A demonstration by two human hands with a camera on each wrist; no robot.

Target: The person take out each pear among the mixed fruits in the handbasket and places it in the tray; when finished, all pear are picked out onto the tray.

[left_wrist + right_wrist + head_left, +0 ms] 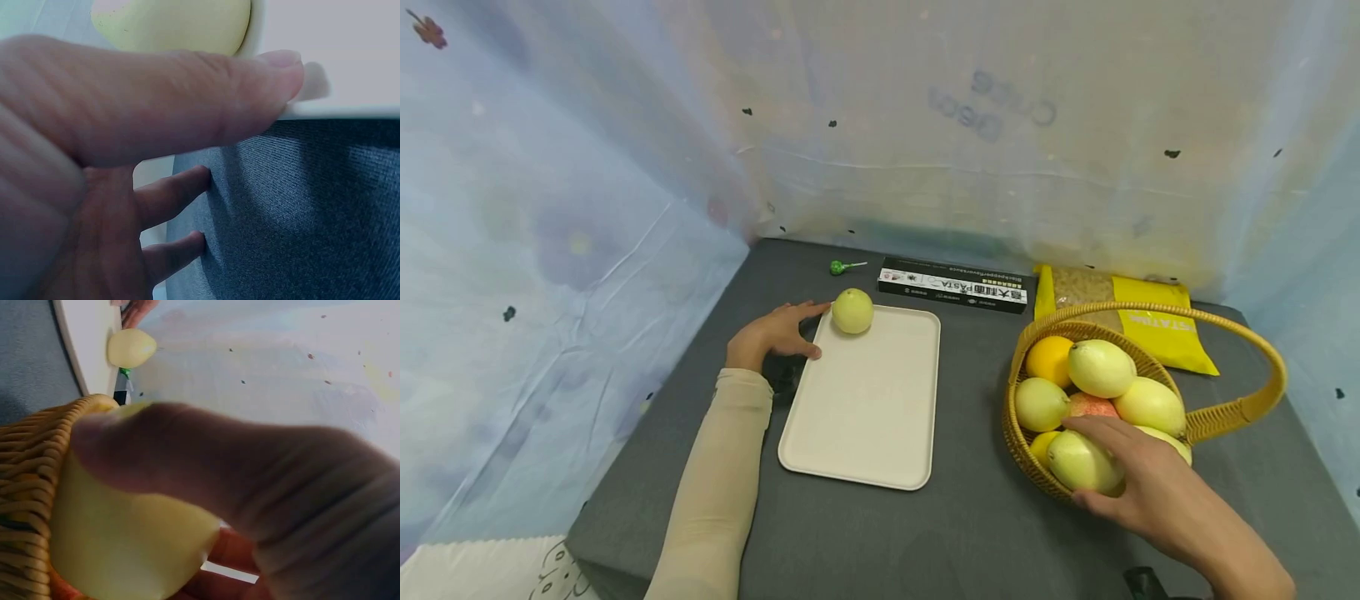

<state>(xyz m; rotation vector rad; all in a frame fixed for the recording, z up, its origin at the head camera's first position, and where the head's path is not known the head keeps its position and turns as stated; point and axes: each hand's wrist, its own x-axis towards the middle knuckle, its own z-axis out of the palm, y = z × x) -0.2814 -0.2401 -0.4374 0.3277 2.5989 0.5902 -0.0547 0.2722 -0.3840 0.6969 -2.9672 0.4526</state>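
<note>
My left hand [780, 332] is at the left edge of a cream rectangular tray [872, 400], its thumb on the rim and its other fingers spread. In the left wrist view two fingertips touch the dark cloth [269, 187]. A round pale yellow-green fruit [852, 312] sits on the tray's far left corner, close to that hand's fingers. On the right, my right hand [1157, 475] grips a pale yellow-green fruit [1078, 461] at the near side of a wicker basket [1017, 433]. The right wrist view shows the thumb over this fruit [119, 531], beside the woven rim.
The basket holds several more pale fruits [1101, 368], an orange [1049, 360] and a red fruit [1092, 405]; its handle [1240, 412] arches to the right. Behind stand a yellow pasta bag [1157, 333], a black pasta box [952, 284] and a green lollipop [838, 267]. Curtains enclose the table.
</note>
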